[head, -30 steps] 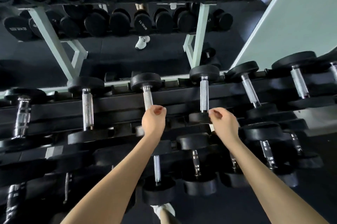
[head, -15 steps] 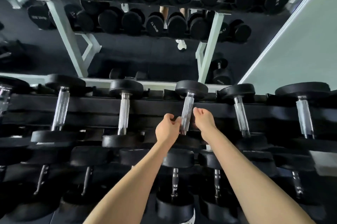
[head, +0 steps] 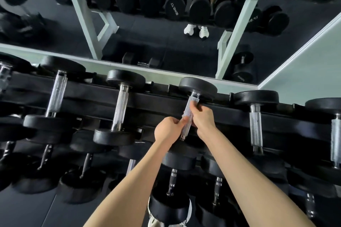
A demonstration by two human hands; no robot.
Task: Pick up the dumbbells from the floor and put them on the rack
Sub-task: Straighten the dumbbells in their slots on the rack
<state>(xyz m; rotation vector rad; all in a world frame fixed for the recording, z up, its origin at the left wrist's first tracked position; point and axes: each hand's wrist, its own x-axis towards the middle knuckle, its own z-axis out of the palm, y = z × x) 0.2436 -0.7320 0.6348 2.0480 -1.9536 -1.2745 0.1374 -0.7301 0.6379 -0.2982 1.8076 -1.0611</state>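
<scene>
Knurled steel marks the handle [head: 188, 116] of a dumbbell [head: 197, 86] lying on the top tier of the rack [head: 156, 105], its round black far head set against the far rail, its near head hidden beneath the wrists. Both hands are closed on this handle — the left hand [head: 168, 129] grasping the near end, the right hand [head: 203, 116] wrapped just beyond it, toward the far head. The step in hand is judged to be the seating of this dumbbell in its cradle, between similar ones to left and right. What is called for next is a squaring of the handle, which lies slightly aslant, then a release of both grips — fingers kept clear of the heads. Lower tiers are seen filled with more dumbbells.
</scene>
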